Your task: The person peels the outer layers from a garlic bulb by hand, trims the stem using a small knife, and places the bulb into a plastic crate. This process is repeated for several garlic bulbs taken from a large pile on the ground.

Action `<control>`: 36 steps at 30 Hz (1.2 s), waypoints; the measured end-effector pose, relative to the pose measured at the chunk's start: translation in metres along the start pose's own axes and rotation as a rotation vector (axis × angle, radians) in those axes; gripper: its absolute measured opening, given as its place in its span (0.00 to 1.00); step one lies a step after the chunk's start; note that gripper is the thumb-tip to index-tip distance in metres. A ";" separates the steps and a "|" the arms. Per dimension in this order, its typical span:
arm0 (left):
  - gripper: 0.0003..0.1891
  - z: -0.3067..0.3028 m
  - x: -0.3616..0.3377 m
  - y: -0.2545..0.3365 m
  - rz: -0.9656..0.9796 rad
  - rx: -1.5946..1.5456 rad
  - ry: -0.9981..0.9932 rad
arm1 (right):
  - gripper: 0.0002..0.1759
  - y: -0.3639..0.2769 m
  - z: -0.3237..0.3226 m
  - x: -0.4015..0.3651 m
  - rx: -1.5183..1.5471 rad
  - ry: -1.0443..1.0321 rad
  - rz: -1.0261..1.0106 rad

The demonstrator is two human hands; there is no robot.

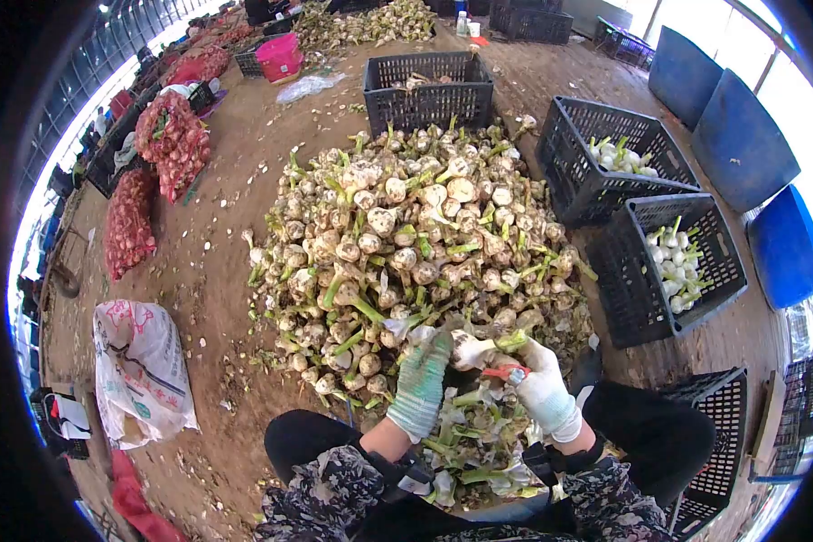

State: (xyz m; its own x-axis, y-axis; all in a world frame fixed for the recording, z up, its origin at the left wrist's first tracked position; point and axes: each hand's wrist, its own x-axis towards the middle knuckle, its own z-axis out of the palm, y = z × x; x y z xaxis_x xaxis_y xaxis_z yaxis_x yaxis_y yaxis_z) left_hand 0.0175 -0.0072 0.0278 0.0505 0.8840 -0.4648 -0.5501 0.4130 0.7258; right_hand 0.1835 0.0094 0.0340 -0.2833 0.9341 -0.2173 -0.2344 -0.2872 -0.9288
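My left hand [422, 381], in a greenish-white knitted glove, is closed with its fingertips against the root end of a garlic bulb [467, 351]. The bulb lies sideways, its short green stem [512, 341] pointing right. My right hand [546, 390], in a white glove, grips a small red-handled tool [506, 372] just below that stem; the fingers hide most of the tool. Beyond both hands rises a big heap of untrimmed garlic [415, 244]. Between my knees, peeled skins and cut green stems [481, 434] have gathered in a container mostly covered by them.
Two black crates with cleaner white garlic [673, 262] stand on the right; another black crate [429, 90] sits behind the heap. At left are a white woven sack [143, 370] and red net bags [173, 144]. Blue barrels [741, 135] line the right side.
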 end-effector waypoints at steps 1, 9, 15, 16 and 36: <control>0.23 -0.001 0.000 -0.005 -0.005 -0.003 0.004 | 0.24 0.003 -0.001 0.001 -0.063 -0.049 -0.058; 0.29 0.003 -0.017 0.020 0.023 -0.048 -0.315 | 0.17 0.008 -0.011 0.005 -0.215 -0.114 -0.420; 0.31 0.001 -0.011 0.021 -0.122 -0.125 -0.397 | 0.18 0.003 -0.003 -0.003 0.321 0.015 -0.078; 0.29 0.008 -0.015 0.023 -0.083 -0.046 -0.238 | 0.18 0.001 -0.001 -0.001 0.233 0.014 -0.046; 0.38 -0.009 -0.008 0.015 0.080 0.198 -0.486 | 0.21 -0.015 -0.035 -0.002 -0.652 -0.193 0.107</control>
State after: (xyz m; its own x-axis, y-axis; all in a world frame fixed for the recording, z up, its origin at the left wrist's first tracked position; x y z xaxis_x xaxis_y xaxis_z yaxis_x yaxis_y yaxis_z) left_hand 0.0009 -0.0099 0.0377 0.4209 0.8947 -0.1493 -0.4024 0.3317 0.8533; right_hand 0.2205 0.0194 0.0382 -0.4487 0.8358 -0.3165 0.3947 -0.1324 -0.9092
